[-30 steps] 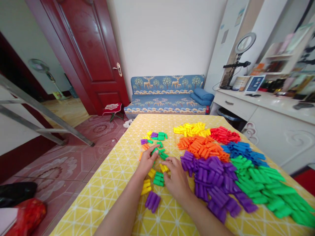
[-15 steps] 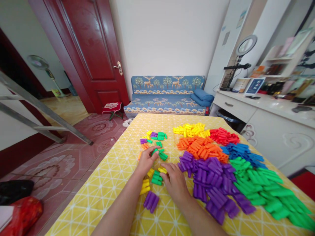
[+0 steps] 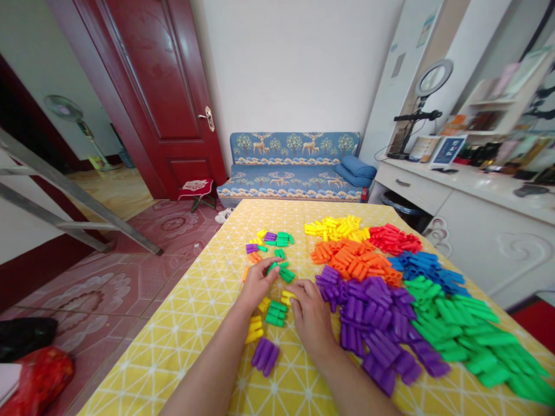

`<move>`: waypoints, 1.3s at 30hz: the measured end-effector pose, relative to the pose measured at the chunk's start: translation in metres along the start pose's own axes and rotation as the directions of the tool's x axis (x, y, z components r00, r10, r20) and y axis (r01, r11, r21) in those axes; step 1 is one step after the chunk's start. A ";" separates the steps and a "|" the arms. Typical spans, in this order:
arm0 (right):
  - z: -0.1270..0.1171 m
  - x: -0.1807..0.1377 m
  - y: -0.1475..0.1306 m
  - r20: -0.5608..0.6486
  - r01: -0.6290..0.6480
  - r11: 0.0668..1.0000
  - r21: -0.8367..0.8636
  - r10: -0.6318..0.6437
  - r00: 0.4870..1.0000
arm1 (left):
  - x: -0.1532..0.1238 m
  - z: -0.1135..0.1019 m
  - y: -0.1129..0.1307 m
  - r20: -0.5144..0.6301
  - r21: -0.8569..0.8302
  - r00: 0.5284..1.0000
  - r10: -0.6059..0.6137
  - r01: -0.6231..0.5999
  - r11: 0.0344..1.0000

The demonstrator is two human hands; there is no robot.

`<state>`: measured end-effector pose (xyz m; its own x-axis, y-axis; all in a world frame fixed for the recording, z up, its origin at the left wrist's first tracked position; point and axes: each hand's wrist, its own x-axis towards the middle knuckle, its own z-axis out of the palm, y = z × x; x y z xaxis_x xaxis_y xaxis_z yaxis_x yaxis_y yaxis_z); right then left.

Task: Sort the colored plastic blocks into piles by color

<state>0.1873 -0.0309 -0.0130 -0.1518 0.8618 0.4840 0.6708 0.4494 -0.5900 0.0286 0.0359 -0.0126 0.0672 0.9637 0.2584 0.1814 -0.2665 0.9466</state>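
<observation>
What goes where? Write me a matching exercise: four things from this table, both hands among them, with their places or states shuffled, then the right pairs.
1. Left hand
2. Red pile
3. Right hand
4. Blue pile

A. Handling a yellow piece
B. Between the red pile and the green pile
C. Handling a green piece
D. Just right of the yellow pile

Pairs: 1-C, 2-D, 3-A, 4-B

I had bright, soft light over my tabletop (image 3: 173, 335), with glare on the white dresser top (image 3: 481, 184) and a dim opening (image 3: 26, 124) at far left, while wide-angle distortion leaned the door (image 3: 147, 75) and stretched the green pieces (image 3: 468, 329) into soft blur cornerward.
</observation>
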 end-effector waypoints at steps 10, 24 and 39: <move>0.006 -0.005 0.003 0.085 0.046 0.999 0.030 -0.048 0.995 | 0.000 -0.001 -0.002 0.002 0.012 1.000 -0.002 0.002 1.000; 0.011 0.005 0.007 -0.038 -0.066 0.991 0.114 0.071 0.997 | 0.001 0.000 -0.001 0.001 -0.015 1.000 -0.018 0.018 1.000; 0.007 0.004 0.002 -0.038 -0.058 0.972 0.226 0.068 0.997 | 0.001 0.000 -0.003 -0.016 -0.091 0.997 -0.078 0.077 0.993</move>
<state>0.1832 -0.0249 -0.0166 -0.0777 0.8808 0.4671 0.4965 0.4405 -0.7480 0.0284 0.0377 -0.0150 0.0372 0.9818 0.1864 0.0960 -0.1892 0.9772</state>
